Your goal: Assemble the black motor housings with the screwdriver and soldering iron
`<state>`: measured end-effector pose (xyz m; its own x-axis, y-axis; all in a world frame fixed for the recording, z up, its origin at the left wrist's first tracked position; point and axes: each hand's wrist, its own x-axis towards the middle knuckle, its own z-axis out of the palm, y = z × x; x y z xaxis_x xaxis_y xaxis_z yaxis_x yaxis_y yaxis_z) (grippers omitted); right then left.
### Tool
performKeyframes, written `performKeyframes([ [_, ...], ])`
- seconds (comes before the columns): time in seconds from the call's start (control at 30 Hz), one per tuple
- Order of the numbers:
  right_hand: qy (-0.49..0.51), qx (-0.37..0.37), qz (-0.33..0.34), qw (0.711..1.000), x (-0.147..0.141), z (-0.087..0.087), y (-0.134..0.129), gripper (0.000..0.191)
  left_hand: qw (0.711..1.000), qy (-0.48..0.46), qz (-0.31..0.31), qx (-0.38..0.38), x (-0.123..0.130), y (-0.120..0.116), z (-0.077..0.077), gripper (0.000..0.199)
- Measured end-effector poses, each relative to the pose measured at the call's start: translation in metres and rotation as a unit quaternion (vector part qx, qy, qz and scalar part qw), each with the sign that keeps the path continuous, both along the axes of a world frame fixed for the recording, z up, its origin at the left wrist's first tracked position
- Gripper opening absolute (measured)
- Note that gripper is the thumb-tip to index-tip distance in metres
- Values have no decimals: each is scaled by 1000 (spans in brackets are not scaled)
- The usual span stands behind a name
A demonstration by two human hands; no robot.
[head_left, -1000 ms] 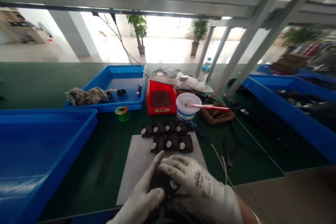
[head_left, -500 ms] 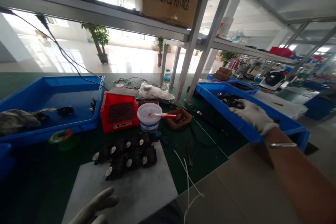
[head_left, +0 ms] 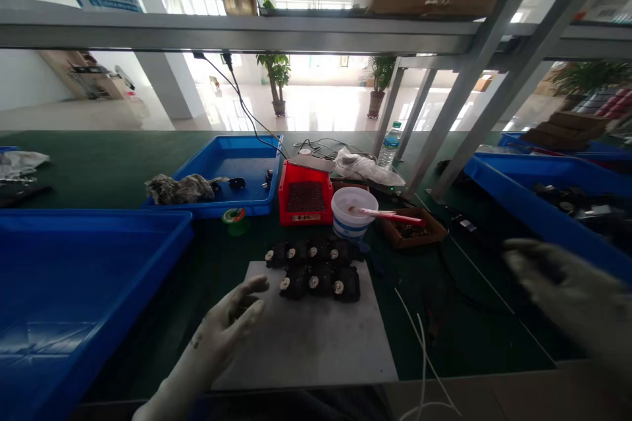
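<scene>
Left hand (head_left: 220, 332) back, fingers (head_left: 251, 295) beside black parts (head_left: 312, 281)

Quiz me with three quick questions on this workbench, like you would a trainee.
1. True or false: the left hand is holding one of the black parts.
2. Multiple choice: what fills the red bin? A) dark granules, B) white cloth, C) clear water.
3. Counting: how many black parts with round metal centres lie on the white board?

Key: 1 false; 2 A; 3 seven.
</scene>
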<state>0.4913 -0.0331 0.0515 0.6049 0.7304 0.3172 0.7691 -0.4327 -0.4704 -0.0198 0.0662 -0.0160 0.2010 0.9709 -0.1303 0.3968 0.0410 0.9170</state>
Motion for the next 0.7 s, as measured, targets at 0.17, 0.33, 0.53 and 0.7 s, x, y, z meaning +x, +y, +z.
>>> performKeyframes([
  [0.17, -38, -177, 163, 970, -130, -59, 34, 53, 976, 152, -41, 147, 17, 20, 10, 50],
  [0.33, -50, -256, 180, 949, -164, -65, 79, 52, 961, 212, -55, 170, 23, 53, 19, 55],
  [0.53, -17, -242, 139, 960, -158, -56, 84, 56, 959, 235, -116, 108, 24, 104, 15, 78],
  [0.7, 350, 10, 99, 931, -137, -39, 31, 81, 963, 214, -121, 114, 23, 101, 27, 78],
])
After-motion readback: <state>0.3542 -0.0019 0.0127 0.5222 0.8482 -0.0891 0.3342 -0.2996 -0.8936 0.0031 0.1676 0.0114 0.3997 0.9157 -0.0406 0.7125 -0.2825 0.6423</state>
